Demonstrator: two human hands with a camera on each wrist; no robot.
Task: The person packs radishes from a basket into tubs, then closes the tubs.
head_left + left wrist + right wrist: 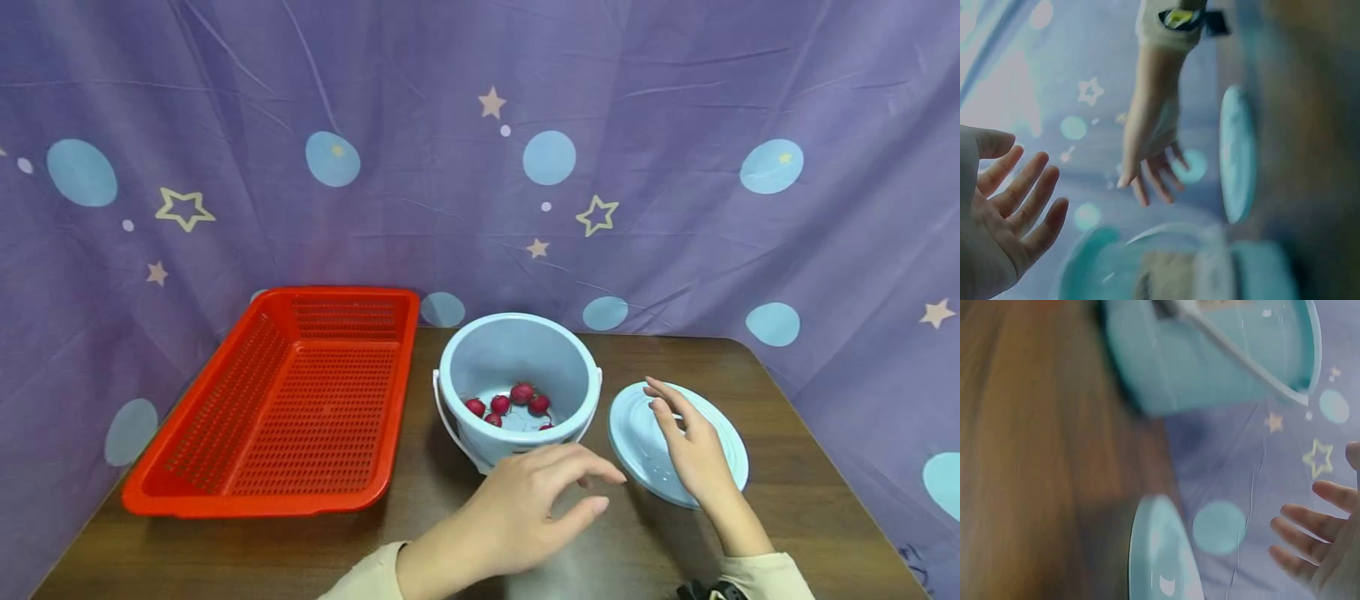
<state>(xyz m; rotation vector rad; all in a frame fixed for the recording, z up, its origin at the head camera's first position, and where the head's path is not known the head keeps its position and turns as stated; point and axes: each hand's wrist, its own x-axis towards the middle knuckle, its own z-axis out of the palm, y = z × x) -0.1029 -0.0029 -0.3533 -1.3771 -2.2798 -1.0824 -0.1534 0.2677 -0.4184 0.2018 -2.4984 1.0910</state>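
Observation:
A light blue bucket (517,325) stands on the table with several red radishes (522,393) at its bottom. Its white handle (459,437) hangs down toward the front. My left hand (528,500) is held in front of the bucket, thumb and fingers apart, with nothing in it. To the right, a round light blue lid (723,433) lies on the table. My right hand (693,450) hovers over that lid in the head view, its fingers spread and empty; in the right wrist view the fingers (1300,534) show well off the lid (1163,556).
A red perforated plastic basket (318,392) sits at the left of the brown wooden table (810,517). Behind the table hangs a purple curtain (450,225) with stars and dots. A dark band (712,590) circles the right wrist.

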